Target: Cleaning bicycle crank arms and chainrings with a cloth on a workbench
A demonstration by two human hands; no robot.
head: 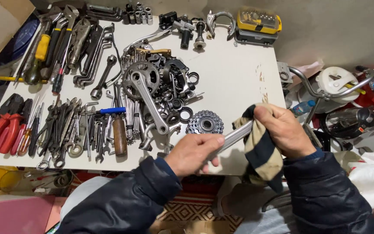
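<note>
My left hand [194,152] pinches one end of a bright metal crank arm [234,136], thumb on top and fingers curled under it, holding it just above the near edge of the white table [230,73]. My right hand [282,130] is closed around a striped rag [260,154] — dark and beige — wrapped over the arm's far end, so that end is hidden. The loose tail of the rag hangs down past the table edge toward my lap.

What worries me: the left grip is only at the tip, so a hard rub from the right could twist the arm out of my fingers — I judge it would drop onto the freewheel sprocket cluster [205,122] lying just beyond, or off the edge. The dangling cloth could also snag on the chainring crankset [143,81] and the heap of small parts if I swing it over.
</note>
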